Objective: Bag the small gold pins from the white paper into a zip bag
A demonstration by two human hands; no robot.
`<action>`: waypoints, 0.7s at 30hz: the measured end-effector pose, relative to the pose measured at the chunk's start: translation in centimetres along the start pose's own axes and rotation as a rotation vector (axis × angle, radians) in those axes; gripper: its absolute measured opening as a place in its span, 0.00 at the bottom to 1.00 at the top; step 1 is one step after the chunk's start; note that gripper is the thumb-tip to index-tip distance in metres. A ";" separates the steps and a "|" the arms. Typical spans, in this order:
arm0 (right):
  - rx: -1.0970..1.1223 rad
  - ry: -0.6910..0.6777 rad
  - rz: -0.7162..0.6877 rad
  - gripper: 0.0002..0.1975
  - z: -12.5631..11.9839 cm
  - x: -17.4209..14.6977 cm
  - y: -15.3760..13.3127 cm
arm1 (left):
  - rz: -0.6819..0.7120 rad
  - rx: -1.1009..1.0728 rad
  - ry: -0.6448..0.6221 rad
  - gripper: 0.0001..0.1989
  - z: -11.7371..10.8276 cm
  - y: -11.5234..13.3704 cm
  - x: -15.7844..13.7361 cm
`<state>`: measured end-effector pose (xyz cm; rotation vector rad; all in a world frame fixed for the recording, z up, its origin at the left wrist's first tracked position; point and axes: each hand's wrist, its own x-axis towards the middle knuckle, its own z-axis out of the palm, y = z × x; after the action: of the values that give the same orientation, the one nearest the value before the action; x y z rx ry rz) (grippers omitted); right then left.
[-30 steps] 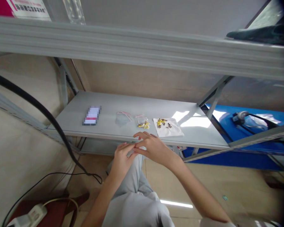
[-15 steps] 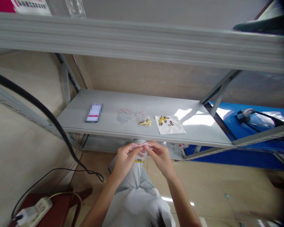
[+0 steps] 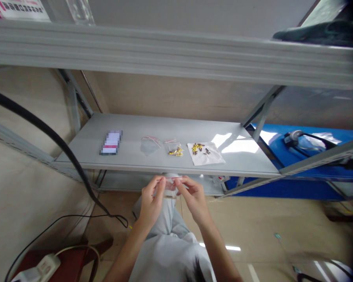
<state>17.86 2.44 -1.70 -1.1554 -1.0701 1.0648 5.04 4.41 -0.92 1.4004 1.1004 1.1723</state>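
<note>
Both hands are pinching one little clear zip bag point(image 3: 171, 187) between them, left hand point(image 3: 151, 199) on its left edge, right hand point(image 3: 193, 197) on the right, just below the front lip of the grey shelf point(image 3: 135, 129). Up on that shelf sit an empty bag point(image 3: 148, 144), a bag of yellow bits point(image 3: 173, 148) and a white sheet point(image 3: 206, 153) with more pieces.

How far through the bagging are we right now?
Looks done: one small bag with yellow pieces lies on the shelf. In hand: left hand and right hand pinch a clear zip bag at its top. Left: loose pieces on the white sheet, and an empty bag.
</note>
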 end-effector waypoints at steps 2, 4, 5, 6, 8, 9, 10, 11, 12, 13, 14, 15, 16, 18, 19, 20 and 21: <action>0.028 0.009 0.013 0.12 0.1 0.1 -0.1 | 0.014 0.018 -0.028 0.15 -0.1 0.1 0.1; 0.025 0.037 0.011 0.12 0.0 0.2 -0.2 | 0.035 0.061 -0.052 0.16 -0.3 0.0 0.2; 0.019 0.053 0.006 0.13 0.0 0.3 -0.3 | 0.048 0.092 -0.056 0.16 -0.4 0.0 0.3; 0.015 0.067 0.001 0.13 -0.1 0.3 -0.3 | 0.066 0.130 -0.053 0.16 -0.5 0.0 0.5; 0.023 0.076 -0.002 0.14 -0.3 0.4 -0.4 | 0.113 0.225 -0.031 0.15 -0.7 0.0 0.7; 0.034 0.073 0.001 0.14 -0.3 0.4 -0.4 | 0.144 0.272 -0.012 0.14 -0.8 -0.1 0.8; 0.049 0.069 0.005 0.14 -0.3 0.4 -0.4 | 0.176 0.312 0.009 0.12 -0.8 -0.1 0.9; 0.069 0.066 0.006 0.14 -0.2 0.4 -0.4 | 0.210 0.338 0.029 0.11 -0.8 -0.2 0.9; 0.090 0.065 0.003 0.14 -0.1 0.3 -0.3 | 0.241 0.352 0.044 0.11 -0.7 -0.2 0.9; 0.112 0.065 -0.005 0.14 -0.1 0.2 -0.3 | 0.269 0.357 0.055 0.10 -0.7 -0.2 0.9; 0.132 0.064 -0.015 0.13 0.0 0.2 -0.2 | 0.292 0.359 0.062 0.10 -0.7 -0.3 0.9; 0.148 0.060 -0.023 0.13 0.1 0.1 -0.1 | 0.308 0.360 0.066 0.10 -0.6 -0.3 0.8; 0.160 0.056 -0.028 0.13 0.2 0.0 0.0 | 0.320 0.361 0.069 0.10 -0.6 -0.2 0.7; 0.174 0.047 -0.033 0.13 0.2 0.0 0.0 | 0.328 0.362 0.071 0.10 -0.6 -0.2 0.5; 0.176 0.044 -0.039 0.14 0.2 0.0 0.0 | 0.326 0.358 0.071 0.10 -0.6 -0.1 0.4; 0.176 0.045 -0.047 0.14 0.1 0.1 0.0 | 0.318 0.349 0.067 0.10 -0.6 -0.1 0.4; 0.174 0.050 -0.060 0.14 0.1 0.2 0.0 | 0.307 0.335 0.065 0.11 -0.5 0.0 0.4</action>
<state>17.81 2.61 -1.64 -1.0000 -0.9483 1.0549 4.55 4.87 -0.84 1.8514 1.1962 1.2970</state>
